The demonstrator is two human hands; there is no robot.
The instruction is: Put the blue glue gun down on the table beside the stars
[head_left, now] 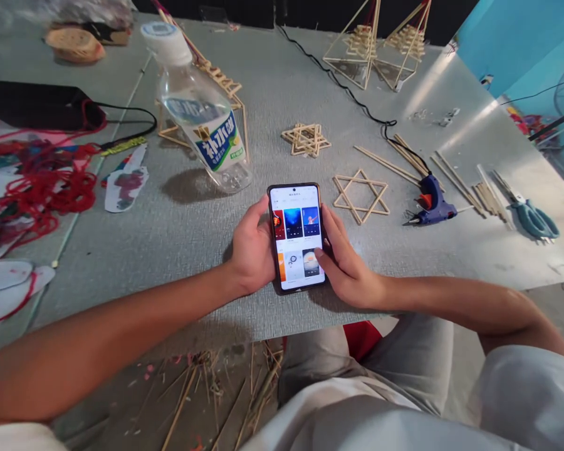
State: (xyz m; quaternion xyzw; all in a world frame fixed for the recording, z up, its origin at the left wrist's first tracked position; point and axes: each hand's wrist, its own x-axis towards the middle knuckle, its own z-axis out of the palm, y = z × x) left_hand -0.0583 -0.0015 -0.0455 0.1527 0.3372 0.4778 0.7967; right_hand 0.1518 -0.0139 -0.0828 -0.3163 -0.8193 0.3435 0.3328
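Note:
A smartphone [297,238] with a lit screen of picture tiles is held upright between both hands over the table's near edge. My left hand [256,250] wraps its left side, the fingers hidden behind it. My right hand [350,263] grips the right side, with the thumb on the lower right of the screen. Just beyond lie a flat six-pointed star of sticks [361,196] and a thicker stack of stick stars [306,139]. A clear plastic bottle [207,119] with a white cap stands beyond my left hand.
To the right lie a blue glue gun [432,200], loose wooden sticks [388,164] and blue-handled scissors [531,216]. Stick pyramid frames [373,53] stand at the back. Tangled red cord [61,194] and a black pouch [37,105] cover the left. A black cable [338,84] crosses the table.

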